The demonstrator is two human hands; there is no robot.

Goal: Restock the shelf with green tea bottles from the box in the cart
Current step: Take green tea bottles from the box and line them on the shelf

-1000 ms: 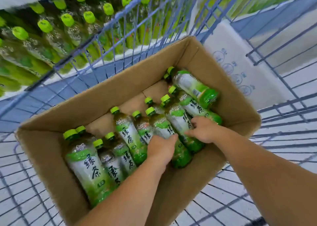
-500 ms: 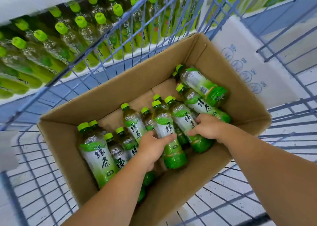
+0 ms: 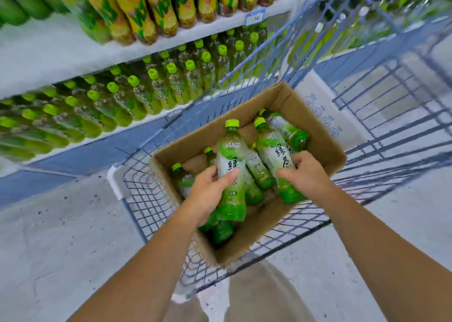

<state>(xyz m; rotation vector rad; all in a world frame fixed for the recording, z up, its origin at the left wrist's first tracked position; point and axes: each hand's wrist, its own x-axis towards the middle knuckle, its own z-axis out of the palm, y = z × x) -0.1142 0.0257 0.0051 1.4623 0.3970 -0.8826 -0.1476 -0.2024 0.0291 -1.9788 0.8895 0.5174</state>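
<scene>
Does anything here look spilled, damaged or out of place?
No spill or damage shows. The bottles left in the box lie jumbled at mixed angles, not in rows. The left hand grips one and the right hand another.

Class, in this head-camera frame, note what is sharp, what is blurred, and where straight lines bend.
Head view: the left hand, right hand, left-hand bottle and right-hand bottle are sharp; head view: the shelved green bottles far left and yellow bottles above are blurred; head view: the wide lens bows the shelf edge and cart wires.
</scene>
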